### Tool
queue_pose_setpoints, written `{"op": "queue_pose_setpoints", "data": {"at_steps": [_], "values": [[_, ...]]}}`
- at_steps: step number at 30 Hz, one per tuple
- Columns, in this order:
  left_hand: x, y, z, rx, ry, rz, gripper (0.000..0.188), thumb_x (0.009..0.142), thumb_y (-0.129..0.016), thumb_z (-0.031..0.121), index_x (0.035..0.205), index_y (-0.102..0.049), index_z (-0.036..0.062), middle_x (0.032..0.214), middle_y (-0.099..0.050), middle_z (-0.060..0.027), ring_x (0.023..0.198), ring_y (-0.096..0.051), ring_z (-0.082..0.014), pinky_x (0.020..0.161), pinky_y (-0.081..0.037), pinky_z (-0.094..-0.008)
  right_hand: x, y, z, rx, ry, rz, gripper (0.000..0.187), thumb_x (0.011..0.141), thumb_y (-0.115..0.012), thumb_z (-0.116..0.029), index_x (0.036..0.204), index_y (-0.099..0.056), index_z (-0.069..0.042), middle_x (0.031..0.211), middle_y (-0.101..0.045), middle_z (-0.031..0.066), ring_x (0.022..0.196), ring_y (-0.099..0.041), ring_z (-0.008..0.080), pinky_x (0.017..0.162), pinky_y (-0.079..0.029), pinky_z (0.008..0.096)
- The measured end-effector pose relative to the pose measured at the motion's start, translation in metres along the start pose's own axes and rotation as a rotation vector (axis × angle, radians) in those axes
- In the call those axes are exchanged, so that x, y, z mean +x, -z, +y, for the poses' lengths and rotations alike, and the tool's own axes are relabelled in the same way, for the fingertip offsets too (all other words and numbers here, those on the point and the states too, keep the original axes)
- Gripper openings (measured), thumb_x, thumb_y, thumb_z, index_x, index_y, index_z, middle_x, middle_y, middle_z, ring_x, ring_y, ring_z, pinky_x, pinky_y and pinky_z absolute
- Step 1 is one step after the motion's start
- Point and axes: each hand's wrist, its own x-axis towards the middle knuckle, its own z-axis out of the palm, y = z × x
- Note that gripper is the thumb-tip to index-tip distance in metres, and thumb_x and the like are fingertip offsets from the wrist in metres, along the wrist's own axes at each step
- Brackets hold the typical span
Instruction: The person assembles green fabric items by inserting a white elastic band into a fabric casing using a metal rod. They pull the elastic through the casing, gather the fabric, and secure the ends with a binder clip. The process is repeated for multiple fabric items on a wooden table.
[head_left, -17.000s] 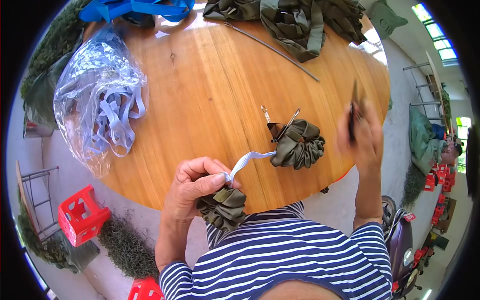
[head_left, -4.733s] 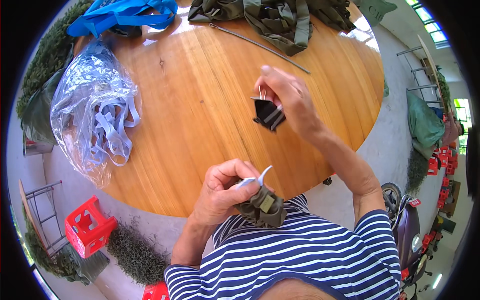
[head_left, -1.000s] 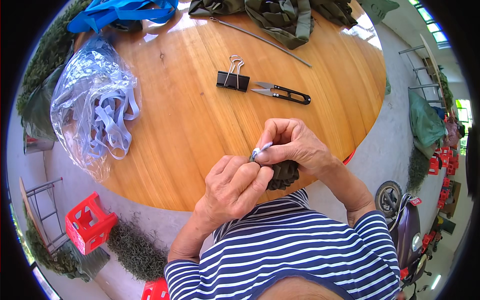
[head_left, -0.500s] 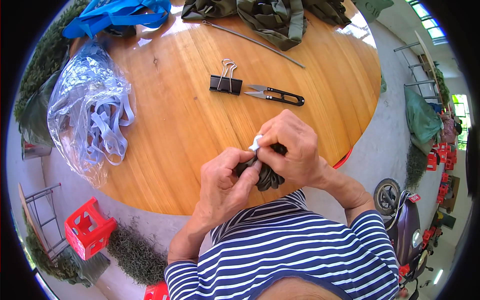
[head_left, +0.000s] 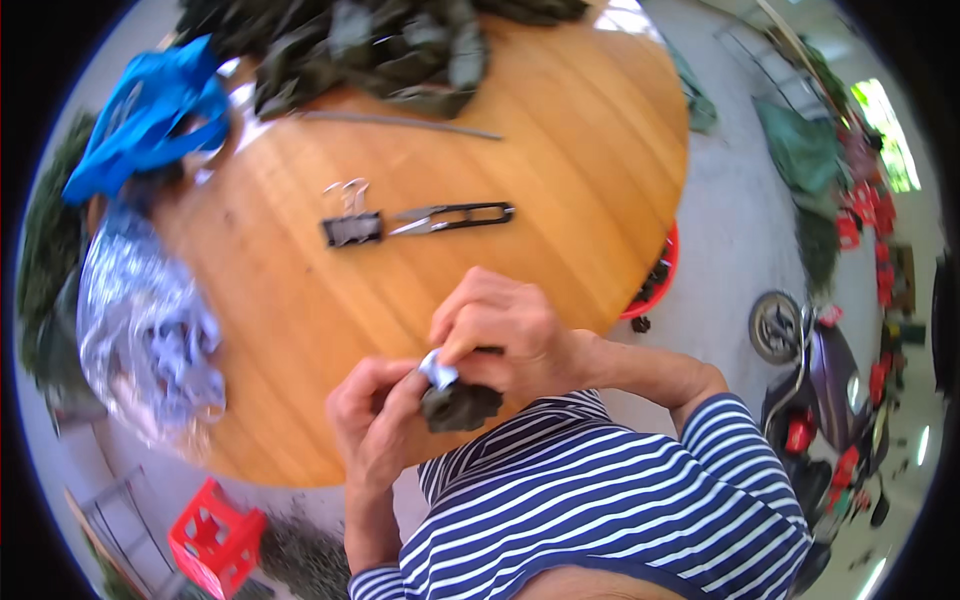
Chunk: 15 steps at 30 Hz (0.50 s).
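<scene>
At the near edge of the table, both my hands are closed on a small bunched piece of dark olive fabric point(head_left: 462, 407). A short pale strip point(head_left: 438, 370) shows at its top, between my fingertips. My left hand point(head_left: 378, 410) pinches the fabric and strip from the left, thumb pressed against them. From the right, my right hand point(head_left: 505, 335) grips with curled fingers, hiding part of the fabric. Beyond the hands lie black-handled thread snips point(head_left: 455, 217), their blades pointing at a black binder clip point(head_left: 353, 230).
Dark olive cloth point(head_left: 375, 60) is heaped at the far side, with a thin grey rod point(head_left: 400, 122) before it. Blue bag point(head_left: 150, 120) and clear plastic bag point(head_left: 150, 330) of pale elastic strips sit left. A red basket point(head_left: 672, 275), red stool point(head_left: 215, 535) and motorcycle point(head_left: 820, 380) stand around.
The whole view has shifted, so the table's things appear farther left. My hands still hold the fabric, now nearer my body, and the bundle has turned, its folded end showing more.
</scene>
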Motion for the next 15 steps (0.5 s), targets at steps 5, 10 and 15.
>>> {"op": "queue_pose_setpoints", "data": {"at_steps": [5, 10, 15], "values": [[-0.009, -0.006, -0.011, 0.56, -0.399, 0.153, 0.002, 0.082, -0.053, 0.001, 0.08, -0.053, -0.0005, 0.065, -0.052, -0.0061, 0.055, -0.048, -0.0153, 0.049, -0.038, -0.0266, -0.009, 0.007, -0.001, 0.142, 0.034, 0.022, 0.017, 0.065, -0.068, 0.001, 0.071, -0.053, -0.006, 0.08, -0.059, 0.0076, 0.071, -0.056, 0.0196, 0.061, -0.045, 0.0277], [-0.006, 0.0, -0.014, 1.168, -0.777, 0.175, 0.004, 0.083, -0.051, 0.002, 0.085, -0.048, -0.001, 0.063, -0.047, -0.013, 0.051, -0.043, -0.0286, 0.045, -0.034, -0.0368, -0.03, 0.042, -0.017, 0.577, -0.493, 0.11, 0.012, 0.075, -0.064, 0.001, 0.075, -0.053, -0.004, 0.08, -0.059, 0.0078, 0.08, -0.058, 0.0143, 0.07, -0.045, 0.0264], [-0.003, -0.026, -0.008, 1.095, -0.665, -0.13, 0.008, 0.078, -0.055, 0.0, 0.085, -0.053, 0.0021, 0.071, -0.054, -0.0137, 0.061, -0.053, -0.031, 0.053, -0.041, -0.0375, -0.058, 0.069, -0.025, 0.498, -0.553, 0.21, 0.012, 0.075, -0.065, 0.0, 0.075, -0.053, -0.003, 0.08, -0.059, 0.0071, 0.079, -0.058, 0.0137, 0.071, -0.046, 0.026]]}}
